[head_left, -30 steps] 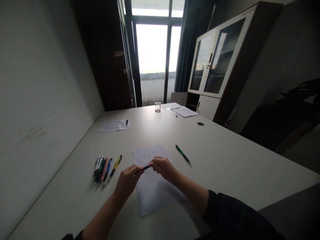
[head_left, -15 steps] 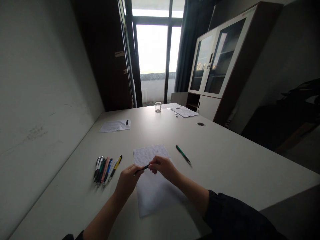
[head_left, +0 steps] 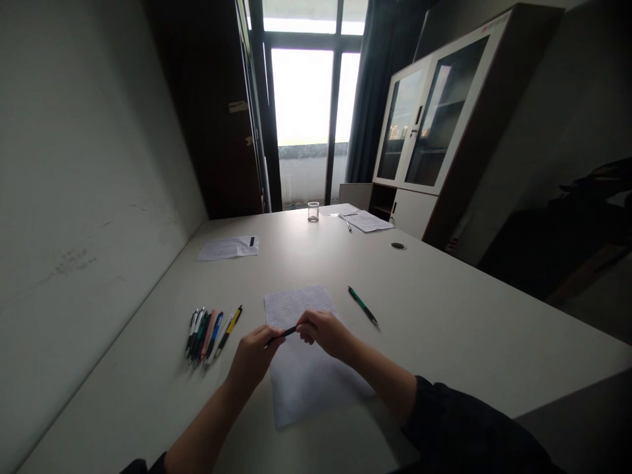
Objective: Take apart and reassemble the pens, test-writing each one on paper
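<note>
A dark pen is held crosswise over a sheet of lined paper with writing on its upper part. My left hand is closed on the pen's lower left end. At the other end, the fingers of my right hand pinch it, hiding its tip. To the right of the paper lies a green and black pen on the table. A cluster of several pens rests left of my left hand, with a yellow and black pen at its right side.
The white table runs toward the window. A clear glass stands near the far edge, beside papers with a pen on them. Another sheet lies at the far left by the wall. A round cable hole sits at the right.
My right hand has shifted very slightly to the right, and a little more of the pen shows between the hands. The things on the table stay put.
</note>
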Motion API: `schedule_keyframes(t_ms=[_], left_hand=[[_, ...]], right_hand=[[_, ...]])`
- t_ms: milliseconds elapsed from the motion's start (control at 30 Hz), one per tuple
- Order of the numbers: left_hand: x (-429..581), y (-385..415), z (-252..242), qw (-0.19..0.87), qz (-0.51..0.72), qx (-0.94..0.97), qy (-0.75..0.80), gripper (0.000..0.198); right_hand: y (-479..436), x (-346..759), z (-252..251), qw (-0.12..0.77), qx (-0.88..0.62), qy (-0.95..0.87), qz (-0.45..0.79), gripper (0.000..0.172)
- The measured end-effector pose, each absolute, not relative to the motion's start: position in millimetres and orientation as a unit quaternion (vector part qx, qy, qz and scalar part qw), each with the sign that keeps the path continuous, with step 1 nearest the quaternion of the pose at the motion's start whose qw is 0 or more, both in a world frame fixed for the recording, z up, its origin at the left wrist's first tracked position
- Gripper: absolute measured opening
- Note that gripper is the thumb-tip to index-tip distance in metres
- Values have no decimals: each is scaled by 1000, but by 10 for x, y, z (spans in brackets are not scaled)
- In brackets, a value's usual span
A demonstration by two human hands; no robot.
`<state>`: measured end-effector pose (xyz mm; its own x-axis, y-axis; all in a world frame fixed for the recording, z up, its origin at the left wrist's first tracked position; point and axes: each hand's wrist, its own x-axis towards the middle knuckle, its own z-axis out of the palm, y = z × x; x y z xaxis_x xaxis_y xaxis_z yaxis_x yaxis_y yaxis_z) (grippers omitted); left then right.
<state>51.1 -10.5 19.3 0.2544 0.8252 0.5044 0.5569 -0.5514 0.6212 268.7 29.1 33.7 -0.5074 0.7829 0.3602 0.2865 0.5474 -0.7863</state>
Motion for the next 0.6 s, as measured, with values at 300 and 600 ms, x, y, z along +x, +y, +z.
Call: schedule_keyframes(t_ms=[300,600], left_hand=[[552,-132,263,158,428,778,431,6],[560,-124,257,159,432,764,452,8]], right_hand=[[280,2676,361,346,-364,-838,215,38],[255,2615,337,428,-363,-709,427,18]])
